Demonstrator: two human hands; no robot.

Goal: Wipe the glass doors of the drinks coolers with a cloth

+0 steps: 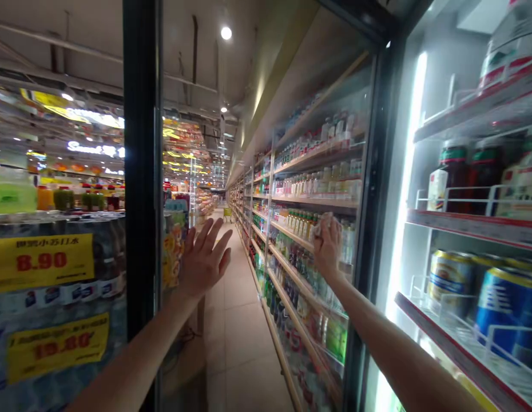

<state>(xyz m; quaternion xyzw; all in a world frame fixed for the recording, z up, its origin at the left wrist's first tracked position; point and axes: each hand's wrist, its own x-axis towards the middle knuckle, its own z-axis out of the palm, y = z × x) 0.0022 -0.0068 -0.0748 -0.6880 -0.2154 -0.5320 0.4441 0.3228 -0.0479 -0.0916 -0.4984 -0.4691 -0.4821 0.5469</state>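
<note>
An opened glass door with a black frame [141,171] stands upright in front of me. My left hand [207,257] is raised with its fingers spread at the left part of the glass, holding nothing; whether it touches the pane I cannot tell. On the right part of the glass, my right hand [328,246] is closed on a crumpled pale cloth [328,220], which appears pressed against the pane. The fingers cover part of the cloth.
At right, the lit fridge holds blue cans [508,312] and dark bottles [457,171] on wire-fronted shelves. Left stand stacked packs with yellow price signs [43,260]. Through the glass, a tiled aisle [244,320] runs beside long drink shelves [309,200].
</note>
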